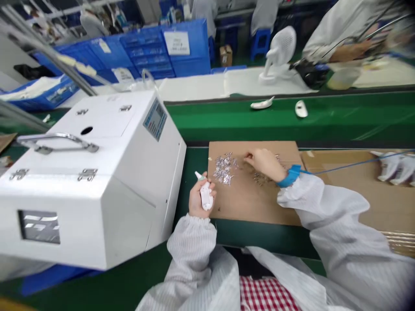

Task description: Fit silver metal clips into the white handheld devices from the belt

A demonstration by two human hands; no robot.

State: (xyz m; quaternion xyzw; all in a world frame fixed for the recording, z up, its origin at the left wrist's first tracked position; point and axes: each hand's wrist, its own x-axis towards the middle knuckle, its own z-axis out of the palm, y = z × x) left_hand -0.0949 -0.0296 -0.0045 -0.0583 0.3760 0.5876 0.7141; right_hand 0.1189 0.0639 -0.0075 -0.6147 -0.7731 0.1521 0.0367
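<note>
A white plastic device with a narrow tip [206, 195] lies in my left hand [198, 201], whose fingers are wrapped round it at the left edge of a cardboard sheet [253, 207]. My right hand [264, 163], with a blue wrist strap [291, 176], is over the cardboard, its thumb and fingertips pinched together. Whatever is between those fingertips is too small to make out. A pile of small shiny metal parts [223, 169] lies between the two hands. More small parts [261, 178] lie under and beside my right hand.
A large white machine [129, 181] stands close on the left. Beyond the cardboard runs a green conveyor belt [210, 116] with two white pieces [262, 104] [301, 109]. White parts [389, 166] lie at the right. A blue cord [350, 165] runs from the strap. A person's arm [340, 32] is across the belt.
</note>
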